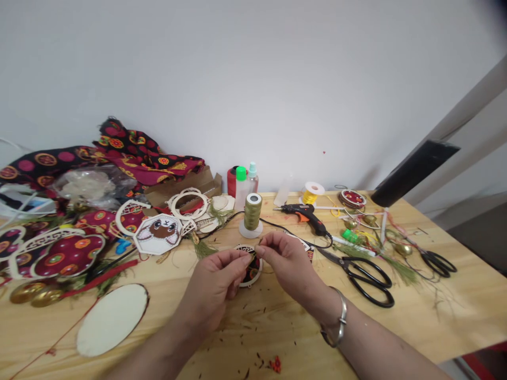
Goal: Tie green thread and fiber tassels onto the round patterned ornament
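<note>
My left hand and my right hand are close together over the table's middle, both with thumb and forefinger pinched. Between their fingertips is a thin olive strand that looks like thread; its exact path is too fine to follow. Beneath them lies a round openwork wooden ornament with dark patterned fabric in it, partly covered by my fingers. A spool of olive thread stands upright just beyond. My right wrist bears a silver bangle.
Scissors and a black glue gun lie to the right. Left are an octagonal animal-face piece, an oval wooden disc and patterned fabric. Bottles and a yellow spool stand at the back. Fabric scraps lie in front.
</note>
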`<action>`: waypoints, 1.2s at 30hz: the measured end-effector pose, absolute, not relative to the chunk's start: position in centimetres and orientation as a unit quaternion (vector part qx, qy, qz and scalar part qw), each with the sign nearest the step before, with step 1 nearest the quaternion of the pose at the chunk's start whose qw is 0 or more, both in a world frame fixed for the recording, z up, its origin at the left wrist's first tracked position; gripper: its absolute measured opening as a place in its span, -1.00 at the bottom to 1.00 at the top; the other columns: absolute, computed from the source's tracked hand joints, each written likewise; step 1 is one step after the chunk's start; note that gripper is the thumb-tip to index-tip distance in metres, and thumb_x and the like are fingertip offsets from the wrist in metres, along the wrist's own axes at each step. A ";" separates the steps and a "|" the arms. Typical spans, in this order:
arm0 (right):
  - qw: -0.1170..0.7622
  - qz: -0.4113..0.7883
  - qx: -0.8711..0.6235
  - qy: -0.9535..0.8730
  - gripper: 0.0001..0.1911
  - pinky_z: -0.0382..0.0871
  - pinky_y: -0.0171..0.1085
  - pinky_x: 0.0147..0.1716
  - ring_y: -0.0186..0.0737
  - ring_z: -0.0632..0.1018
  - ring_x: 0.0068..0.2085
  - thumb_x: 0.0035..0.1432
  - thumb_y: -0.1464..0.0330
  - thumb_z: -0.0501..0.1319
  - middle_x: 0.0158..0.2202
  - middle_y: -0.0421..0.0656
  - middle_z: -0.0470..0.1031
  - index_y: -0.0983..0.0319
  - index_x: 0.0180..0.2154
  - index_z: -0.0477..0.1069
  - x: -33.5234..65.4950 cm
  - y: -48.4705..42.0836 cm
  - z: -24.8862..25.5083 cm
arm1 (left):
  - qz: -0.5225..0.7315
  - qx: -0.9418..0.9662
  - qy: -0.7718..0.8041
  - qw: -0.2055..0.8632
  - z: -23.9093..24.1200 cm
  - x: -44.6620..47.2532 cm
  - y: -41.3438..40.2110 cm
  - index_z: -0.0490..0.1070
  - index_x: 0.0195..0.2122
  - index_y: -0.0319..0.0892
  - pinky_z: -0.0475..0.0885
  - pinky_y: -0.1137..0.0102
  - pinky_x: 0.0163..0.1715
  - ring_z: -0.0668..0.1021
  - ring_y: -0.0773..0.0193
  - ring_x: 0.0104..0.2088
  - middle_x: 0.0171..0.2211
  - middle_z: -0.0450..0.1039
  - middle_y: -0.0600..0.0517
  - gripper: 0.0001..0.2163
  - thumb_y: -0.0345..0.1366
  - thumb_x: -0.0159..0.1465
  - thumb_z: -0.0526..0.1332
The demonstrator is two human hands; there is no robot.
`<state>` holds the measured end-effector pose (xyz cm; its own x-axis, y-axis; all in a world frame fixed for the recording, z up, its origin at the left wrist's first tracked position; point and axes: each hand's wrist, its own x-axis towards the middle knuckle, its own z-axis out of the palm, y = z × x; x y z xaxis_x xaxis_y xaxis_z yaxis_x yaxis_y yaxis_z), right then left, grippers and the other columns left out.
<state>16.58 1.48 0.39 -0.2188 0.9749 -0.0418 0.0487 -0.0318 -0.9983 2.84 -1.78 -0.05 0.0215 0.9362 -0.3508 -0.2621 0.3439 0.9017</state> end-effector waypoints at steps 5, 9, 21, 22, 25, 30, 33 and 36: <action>0.416 0.522 -0.468 -0.580 -0.90 0.23 -0.33 -0.45 -0.34 0.33 -0.48 -0.03 0.37 0.18 -0.55 -0.25 0.32 0.25 -0.52 0.32 16.7 1.5 0.1 | 0.469 0.318 0.506 0.650 -0.2 2.7 -1.8 0.43 -0.53 -0.26 -0.10 0.54 -0.71 0.06 0.52 -0.71 -0.78 0.11 0.22 -0.80 -0.21 0.00 0.32; 0.411 0.499 -0.476 -0.596 -0.89 0.21 -0.33 -0.47 -0.34 0.31 -0.49 -0.02 0.38 0.17 -0.56 -0.25 0.31 0.25 -0.54 0.31 16.8 1.4 0.3 | 0.462 0.353 0.505 0.638 -0.1 2.5 -1.9 0.46 -0.54 -0.25 -0.09 0.54 -0.70 0.07 0.51 -0.71 -0.79 0.12 0.22 -0.82 -0.22 0.00 0.32; 0.410 0.480 -0.463 -0.623 -0.89 0.24 -0.34 -0.43 -0.33 0.36 -0.46 0.03 0.40 0.14 -0.53 -0.23 0.38 0.25 -0.51 0.35 17.0 1.5 0.2 | 0.414 0.709 0.528 0.216 -0.9 2.1 -2.6 0.58 -0.31 -0.10 0.32 0.45 -0.49 0.51 0.28 -0.55 -0.50 0.57 0.01 -0.83 -0.36 0.11 0.21; 0.409 0.474 -0.464 -0.626 -0.89 0.24 -0.34 -0.42 -0.32 0.36 -0.45 0.04 0.40 0.14 -0.52 -0.23 0.38 0.25 -0.51 0.35 17.0 1.5 0.1 | 0.396 0.745 0.513 0.159 -1.3 2.0 -2.7 0.56 -0.27 -0.10 0.32 0.44 -0.48 0.52 0.28 -0.53 -0.49 0.57 0.00 -0.81 -0.38 0.13 0.19; 0.407 0.456 -0.469 -0.637 -0.87 0.23 -0.34 -0.42 -0.32 0.35 -0.46 0.05 0.40 0.14 -0.54 -0.24 0.37 0.24 -0.53 0.33 17.1 1.6 0.1 | 0.336 0.817 0.469 0.008 -1.9 1.6 -2.7 0.50 -0.17 -0.18 0.31 0.44 -0.50 0.53 0.27 -0.52 -0.47 0.56 -0.03 -0.77 -0.42 0.19 0.12; 0.408 0.455 -0.476 -0.632 -0.85 0.21 -0.34 -0.42 -0.33 0.33 -0.47 0.04 0.39 0.14 -0.56 -0.24 0.33 0.24 -0.54 0.31 17.0 1.7 0.1 | 0.296 0.843 0.423 -0.150 -1.5 1.7 -2.9 0.45 -0.15 -0.33 0.26 0.40 -0.57 0.48 0.28 -0.59 -0.54 0.51 -0.04 -0.78 -0.45 0.20 0.11; 0.417 0.469 -0.471 -0.620 -0.86 0.22 -0.34 -0.42 -0.34 0.32 -0.47 0.04 0.38 0.14 -0.55 -0.25 0.32 0.25 -0.54 0.31 16.9 1.7 0.0 | 0.285 0.844 0.421 -0.172 -1.4 1.9 -3.0 0.43 -0.13 -0.34 0.23 0.38 -0.59 0.46 0.27 -0.61 -0.57 0.48 -0.02 -0.77 -0.44 0.20 0.11; 0.419 0.493 -0.465 -0.605 -0.85 0.22 -0.34 -0.42 -0.34 0.31 -0.47 0.03 0.37 0.14 -0.55 -0.25 0.31 0.25 -0.54 0.30 16.9 1.7 0.0 | 0.283 0.841 0.427 -0.176 -1.6 2.0 -3.1 0.44 -0.15 -0.32 0.23 0.38 -0.60 0.45 0.28 -0.63 -0.58 0.47 -0.01 -0.78 -0.44 0.21 0.11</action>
